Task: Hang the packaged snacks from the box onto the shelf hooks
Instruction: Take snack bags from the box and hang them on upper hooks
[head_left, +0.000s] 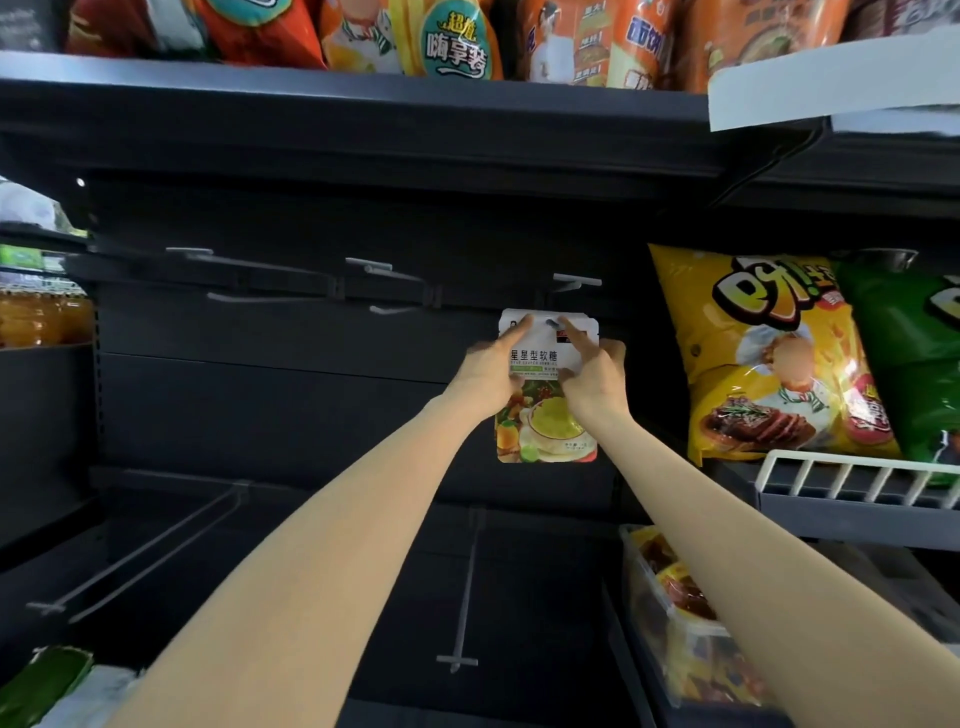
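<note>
At the centre of the frame, both hands hold one white soft-candy pouch (548, 395) up against the dark back panel. The left hand (491, 371) grips its left edge and the right hand (592, 371) its right edge, each with a forefinger stretched toward the hang hole at the top. The hook (576, 282) just above seems not yet threaded through, though the view is too small to be sure. The other hooks (291, 267), centre left, are bare, as are the long pegs (467, 587) lower down. The clear box (670, 608) at lower right still holds packets, so I judge most of the hanging remains.
</note>
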